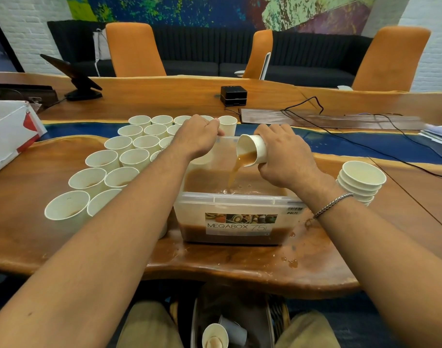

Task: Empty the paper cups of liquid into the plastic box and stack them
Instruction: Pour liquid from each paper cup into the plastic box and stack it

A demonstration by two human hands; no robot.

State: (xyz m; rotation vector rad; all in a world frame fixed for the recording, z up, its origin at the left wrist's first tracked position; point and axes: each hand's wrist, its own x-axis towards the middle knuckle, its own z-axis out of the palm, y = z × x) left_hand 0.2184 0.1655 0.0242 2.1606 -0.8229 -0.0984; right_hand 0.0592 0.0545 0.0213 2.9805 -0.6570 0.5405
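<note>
My right hand (285,156) grips a white paper cup (252,149), tipped on its side over the clear plastic box (240,204). Brown liquid streams from the cup into the box, which holds a layer of the same liquid. My left hand (197,136) holds the far rim of the box with curled fingers. Several white paper cups (129,156) stand upright in rows left of the box, some showing brown liquid inside. A stack of empty cups (360,182) stands to the right of the box.
Brown drops lie on the wooden table (240,267) near the box's right front corner. A white cardboard box (9,136) sits at the far left. A black device (233,95) and cables (353,136) lie behind. A bin with cups (220,332) stands below the table edge.
</note>
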